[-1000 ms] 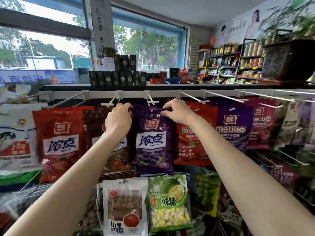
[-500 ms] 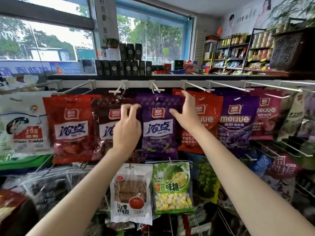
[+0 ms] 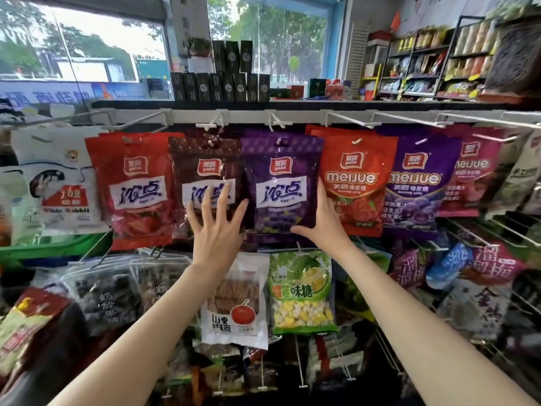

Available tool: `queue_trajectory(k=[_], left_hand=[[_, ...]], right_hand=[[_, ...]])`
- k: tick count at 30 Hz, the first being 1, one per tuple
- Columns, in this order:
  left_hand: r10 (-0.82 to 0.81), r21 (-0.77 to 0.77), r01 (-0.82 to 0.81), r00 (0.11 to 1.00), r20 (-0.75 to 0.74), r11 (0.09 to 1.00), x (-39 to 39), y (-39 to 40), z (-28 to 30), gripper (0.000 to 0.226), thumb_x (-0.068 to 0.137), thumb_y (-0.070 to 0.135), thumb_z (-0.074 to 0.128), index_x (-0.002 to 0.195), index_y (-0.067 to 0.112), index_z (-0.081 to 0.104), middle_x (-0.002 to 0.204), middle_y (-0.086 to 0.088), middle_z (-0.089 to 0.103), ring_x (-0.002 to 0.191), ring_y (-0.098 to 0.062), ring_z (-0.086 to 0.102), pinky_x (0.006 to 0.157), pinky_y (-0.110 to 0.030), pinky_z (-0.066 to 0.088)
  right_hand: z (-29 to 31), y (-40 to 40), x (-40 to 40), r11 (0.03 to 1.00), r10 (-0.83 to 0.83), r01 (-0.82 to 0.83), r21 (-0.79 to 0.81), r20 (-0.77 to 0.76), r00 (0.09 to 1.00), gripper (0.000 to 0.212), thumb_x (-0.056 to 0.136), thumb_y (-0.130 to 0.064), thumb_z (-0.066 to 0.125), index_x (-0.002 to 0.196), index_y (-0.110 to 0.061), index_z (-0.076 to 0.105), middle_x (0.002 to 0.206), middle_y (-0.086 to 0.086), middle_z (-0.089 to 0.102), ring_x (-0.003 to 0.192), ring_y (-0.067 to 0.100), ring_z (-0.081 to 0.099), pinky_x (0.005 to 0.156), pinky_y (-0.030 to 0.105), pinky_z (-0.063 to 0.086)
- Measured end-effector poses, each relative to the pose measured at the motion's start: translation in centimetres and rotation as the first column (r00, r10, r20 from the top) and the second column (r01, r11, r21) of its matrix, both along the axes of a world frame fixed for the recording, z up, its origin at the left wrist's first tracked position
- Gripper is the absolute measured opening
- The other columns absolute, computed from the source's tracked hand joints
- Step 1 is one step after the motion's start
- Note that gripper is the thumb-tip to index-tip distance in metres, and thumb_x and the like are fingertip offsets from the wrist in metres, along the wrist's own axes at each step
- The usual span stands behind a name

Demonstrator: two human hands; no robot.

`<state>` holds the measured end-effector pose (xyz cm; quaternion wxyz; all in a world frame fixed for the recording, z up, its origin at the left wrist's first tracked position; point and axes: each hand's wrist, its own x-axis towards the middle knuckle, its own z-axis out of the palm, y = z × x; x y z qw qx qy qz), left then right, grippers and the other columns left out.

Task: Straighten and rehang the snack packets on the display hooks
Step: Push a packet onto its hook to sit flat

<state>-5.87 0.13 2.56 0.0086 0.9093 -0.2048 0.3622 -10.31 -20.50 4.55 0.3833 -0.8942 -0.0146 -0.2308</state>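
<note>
A purple snack packet (image 3: 281, 174) hangs on a white display hook (image 3: 278, 123) in the middle of the top row. My left hand (image 3: 218, 227) is spread with straight fingers over the lower left edge of it and the brown packet (image 3: 205, 171) beside it. My right hand (image 3: 322, 221) lies along the purple packet's lower right edge, fingers straight and thumb under its bottom corner. A red packet (image 3: 131, 183) hangs further left. Red (image 3: 355, 177) and purple (image 3: 418, 183) "meijue" packets hang to the right.
A white rail (image 3: 292, 115) carries the hooks, several sticking out toward me. Below hang a white hawthorn packet (image 3: 237, 326), a green durian candy packet (image 3: 301, 291) and more bags. Dark boxes (image 3: 219, 83) stand on the shelf above. Stocked shelves (image 3: 424, 60) stand at the far right.
Both hands slid down from the purple packet's top corners to its lower edges, fingers uncurled from a grip to straight. The camera moved closer and lower.
</note>
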Motion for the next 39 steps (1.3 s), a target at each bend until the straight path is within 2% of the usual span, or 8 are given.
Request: queue_trajectory(k=[9,15,18,23,25,28,31,39], left_hand=[[-0.173,-0.246,0.218,0.966,0.191,0.945,-1.3,-1.3,0.3,0.032,0.076,0.009,0.046,0.107,0.007,0.052,0.123,-0.014,0.041,0.107,-0.032,0.035,0.085,-0.055,0.039],[-0.427,-0.221,0.479,0.870,0.244,0.850,-3.0,-7.7,5.7,0.041,0.078,0.013,0.036,0.115,0.006,0.051,0.124,-0.012,0.044,0.105,-0.028,0.043,0.083,-0.044,0.043],[-0.503,-0.197,0.522,0.852,0.144,0.830,-3.0,-11.6,8.6,0.049,0.082,0.010,0.040,0.130,0.001,0.044,0.134,-0.019,0.042,0.104,-0.035,0.054,0.084,-0.044,0.048],[-0.287,-0.100,0.284,0.958,-0.021,0.954,1.1,-16.6,11.6,0.057,0.090,0.012,0.042,0.142,-0.001,0.023,0.148,-0.013,0.024,0.106,-0.033,0.058,0.065,-0.040,0.052],[-0.135,-0.016,0.134,0.984,-0.117,0.991,2.3,-17.7,12.5,0.052,0.092,0.014,0.038,0.140,-0.001,0.024,0.143,-0.014,0.030,0.114,-0.034,0.054,0.072,-0.042,0.051],[0.028,-0.020,-0.032,0.981,-0.192,0.999,2.6,-18.6,13.2,0.035,0.095,0.012,0.037,0.129,0.004,0.036,0.125,-0.012,0.046,0.101,-0.038,0.059,0.066,-0.038,0.042],[0.082,-0.039,-0.089,0.983,-0.162,0.995,3.0,-19.1,13.0,0.026,0.096,0.010,0.036,0.121,0.005,0.042,0.118,-0.012,0.047,0.096,-0.039,0.060,0.062,-0.037,0.037],[-0.173,-0.408,0.031,0.933,-0.317,0.913,2.8,-18.1,13.6,0.026,0.090,0.010,0.038,0.108,0.018,0.054,0.087,-0.005,0.065,0.078,-0.031,0.065,0.077,-0.043,0.053]], right_hand=[[0.9,-2.8,-1.6,0.964,-0.020,-0.053,-0.261,-0.270,0.963,0.085,0.086,-0.006,0.060,0.149,-0.020,0.004,0.154,0.008,0.018,0.139,0.026,0.026,0.109,0.033,0.028],[6.7,-6.5,-3.1,0.933,-0.217,0.305,-0.191,0.377,0.900,0.046,0.088,0.004,0.046,0.133,-0.005,0.041,0.128,0.010,0.045,0.105,0.018,0.054,0.087,0.022,0.045],[9.6,-8.9,-1.5,0.923,-0.235,0.331,-0.198,0.391,0.890,0.042,0.089,0.002,0.046,0.131,-0.002,0.041,0.133,0.012,0.041,0.106,0.021,0.053,0.086,0.025,0.044],[13.1,-12.3,2.9,0.825,-0.145,0.145,-0.546,0.043,0.988,0.042,0.091,-0.018,0.053,0.129,-0.001,0.046,0.135,0.011,0.045,0.128,0.028,0.039,0.107,0.034,0.033],[13.8,-13.0,4.8,0.782,-0.150,0.036,-0.623,-0.131,0.980,0.041,0.090,-0.025,0.053,0.126,-0.005,0.052,0.133,0.011,0.049,0.121,0.029,0.047,0.103,0.041,0.039],[14.3,-13.5,6.6,0.767,-0.111,-0.089,-0.636,-0.267,0.957,0.046,0.092,-0.025,0.048,0.136,-0.011,0.044,0.149,0.007,0.033,0.134,0.026,0.035,0.114,0.045,0.021],[14.3,-14.0,6.9,0.751,-0.071,-0.134,-0.647,-0.282,0.957,0.044,0.096,-0.026,0.043,0.138,-0.014,0.042,0.153,0.008,0.022,0.138,0.028,0.025,0.114,0.045,0.012],[13.8,-14.3,5.9,0.873,0.044,-0.056,-0.484,-0.035,0.998,0.025,0.093,-0.009,0.045,0.110,-0.001,0.062,0.119,0.011,0.054,0.112,0.029,0.052,0.096,0.043,0.039]])
